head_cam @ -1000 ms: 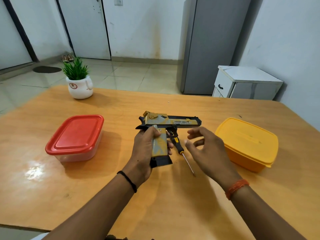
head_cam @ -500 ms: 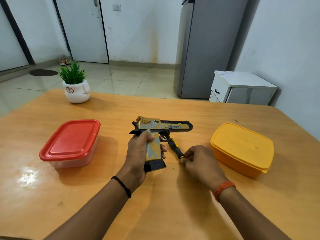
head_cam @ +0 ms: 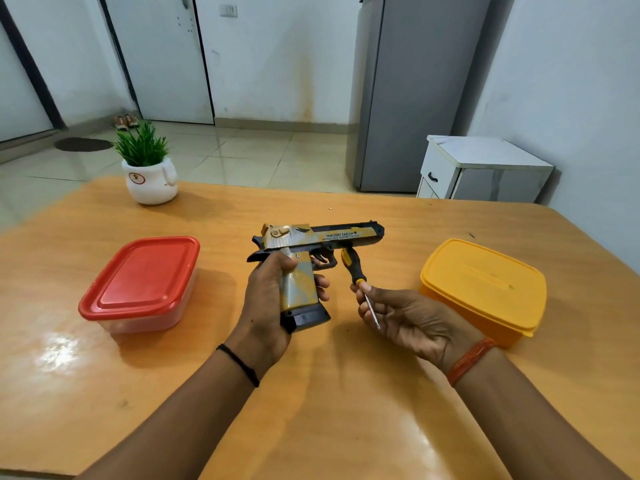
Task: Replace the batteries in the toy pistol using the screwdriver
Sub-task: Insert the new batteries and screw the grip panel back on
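Right hand around screwdriver

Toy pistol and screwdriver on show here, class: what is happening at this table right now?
A person's left hand holds the toy pistol by its grip, above the wooden table. The right hand pinches the screwdriver near where shaft meets handle, tip towards the person. It is not yet on the pistol. A red-lidded container and a yellow container sit closed either side.
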